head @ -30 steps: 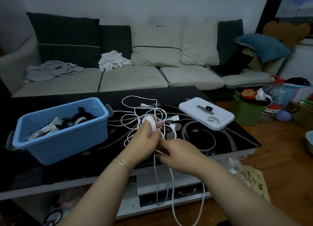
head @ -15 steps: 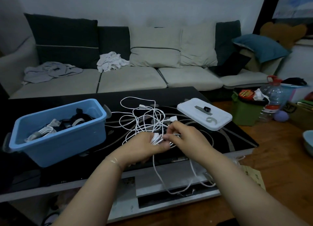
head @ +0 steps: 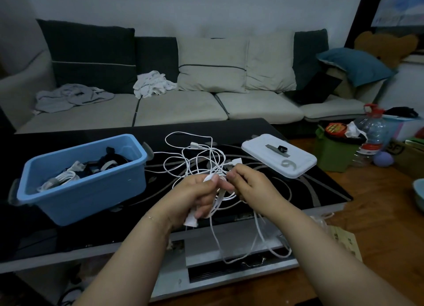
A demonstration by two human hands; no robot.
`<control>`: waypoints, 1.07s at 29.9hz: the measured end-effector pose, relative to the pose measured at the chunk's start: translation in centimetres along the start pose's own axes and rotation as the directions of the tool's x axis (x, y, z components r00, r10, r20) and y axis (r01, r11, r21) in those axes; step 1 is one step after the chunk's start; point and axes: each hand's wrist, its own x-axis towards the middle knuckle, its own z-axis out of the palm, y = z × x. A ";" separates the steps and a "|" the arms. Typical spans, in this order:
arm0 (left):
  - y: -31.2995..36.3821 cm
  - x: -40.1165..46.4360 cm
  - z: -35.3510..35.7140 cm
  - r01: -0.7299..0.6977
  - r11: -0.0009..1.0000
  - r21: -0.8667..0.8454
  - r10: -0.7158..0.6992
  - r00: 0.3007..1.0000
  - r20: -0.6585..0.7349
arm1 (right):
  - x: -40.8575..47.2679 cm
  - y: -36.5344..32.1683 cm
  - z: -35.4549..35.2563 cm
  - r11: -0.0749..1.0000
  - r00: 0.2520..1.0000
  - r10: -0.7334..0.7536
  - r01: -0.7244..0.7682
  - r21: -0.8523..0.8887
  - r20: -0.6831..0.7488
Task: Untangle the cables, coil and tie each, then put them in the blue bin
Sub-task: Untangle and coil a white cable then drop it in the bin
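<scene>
A tangle of white cables [head: 195, 159] lies on the black table [head: 321, 191] between the blue bin [head: 87, 191] and the white lid [head: 278, 157]. My left hand [head: 195, 198] grips a bundle of coiled white cable, with a white end sticking out below the palm. My right hand [head: 250, 184] pinches a strand of the same cable next to the left fingers. A long loop [head: 252, 243] of the cable hangs over the table's front edge. The bin holds tied white and black cables [head: 66, 177].
The white lid carries a small black item and a grey tie strip. A sofa with cushions and clothes stands behind the table. A green box, a water bottle and other clutter are on the floor to the right.
My left hand has turned from fingers-up with cable wound round them to gripping the bundle lower. My right hand moved up beside it, and the hanging loop has got shorter.
</scene>
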 end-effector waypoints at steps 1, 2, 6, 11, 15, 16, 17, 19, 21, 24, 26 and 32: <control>0.0 0.1 0.2 -0.006 0.997 -0.072 0.006 1.000 0.008 | 0.1 0.0 0.4 0.999 1.000 -0.002 0.002 0.038 -0.012; -0.1 0.1 0.4 -0.014 0.992 -0.122 0.014 1.000 0.001 | 0.1 0.0 0.8 0.998 1.000 0.001 0.001 0.070 -0.025; 0.1 0.5 0.9 -0.056 0.937 -0.344 0.024 0.995 -0.095 | -0.3 -0.2 2.4 0.996 0.998 0.059 -0.057 0.072 -0.029; 0.1 0.6 0.6 -0.161 0.918 -0.363 0.083 0.972 -0.220 | -0.5 -0.3 3.5 0.988 0.994 0.061 -0.047 -0.145 0.095; 0.5 0.5 0.2 -0.242 0.893 -0.378 0.110 0.935 -0.338 | -0.6 0.1 3.4 0.982 0.970 0.128 -0.094 -0.165 0.208; 0.7 0.6 0.0 -0.260 0.881 -0.396 0.104 0.922 -0.374 | -0.8 0.2 3.3 0.980 0.962 0.138 -0.099 -0.170 0.237; 0.8 0.7 -0.3 -0.279 0.865 -0.417 0.095 0.907 -0.410 | -1.1 0.2 3.3 0.979 0.955 0.144 -0.099 -0.179 0.259; 0.9 0.7 -0.6 -0.311 0.834 -0.455 0.072 0.880 -0.470 | -1.5 0.1 3.2 0.969 0.946 0.133 -0.062 -0.238 0.297; 1.0 0.7 -0.6 -0.330 0.829 -0.451 0.059 0.855 -0.516 | -1.9 -0.2 3.2 0.930 0.941 0.101 0.026 -0.367 0.322; 1.2 0.6 -0.2 -0.324 0.882 -0.342 0.073 0.811 -0.581 | -2.2 -0.9 3.4 0.855 0.956 0.019 0.136 -0.501 0.292; 1.1 0.8 -0.1 -0.304 0.920 -0.246 0.097 0.788 -0.608 | -2.3 -1.0 3.6 0.834 0.961 -0.080 0.209 -0.510 0.263; 0.2 1.4 0.3 -0.170 0.975 0.140 0.219 0.813 -0.539 | -2.1 -1.5 3.6 0.753 0.928 -0.282 0.372 -0.543 0.244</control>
